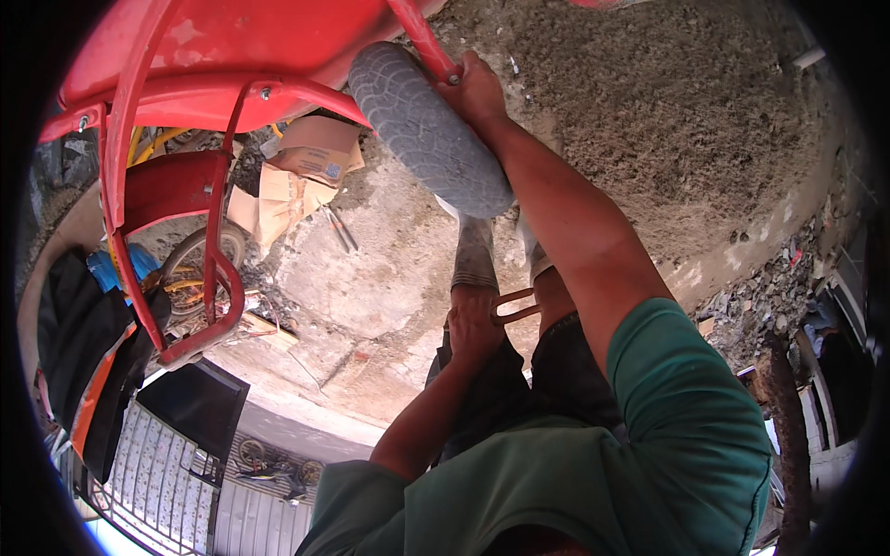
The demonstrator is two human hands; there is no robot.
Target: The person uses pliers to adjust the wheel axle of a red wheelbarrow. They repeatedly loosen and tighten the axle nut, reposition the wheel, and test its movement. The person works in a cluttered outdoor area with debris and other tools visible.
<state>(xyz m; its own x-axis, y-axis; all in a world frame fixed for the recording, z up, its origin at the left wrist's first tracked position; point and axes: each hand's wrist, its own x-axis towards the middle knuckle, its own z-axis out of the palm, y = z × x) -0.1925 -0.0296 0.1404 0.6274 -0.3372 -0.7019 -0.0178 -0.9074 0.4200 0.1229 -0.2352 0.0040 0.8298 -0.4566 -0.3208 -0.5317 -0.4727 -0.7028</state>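
A red wheelbarrow (232, 46) is tipped up at the upper left, its grey, dusty wheel (426, 130) angled towards me. My right hand (475, 93) is closed at the bolted end of a red frame tube (422, 37), beside the wheel; part of its grip is hidden. Low by my knees, my left hand (474, 326) is closed on a plier-like tool (515, 308) with two tan handles sticking out to the right. The working end of that tool is hidden. The wheelbarrow's red legs (222, 278) reach down on the left.
Opened cardboard (315, 153) lies under the wheelbarrow, near a thin metal tool (341, 230) on the concrete. A small spoked wheel (218, 255) and a blue plastic bag (139, 264) are at left. Rubble (765, 287) lines the right; dark cloth (79, 315) hangs far left.
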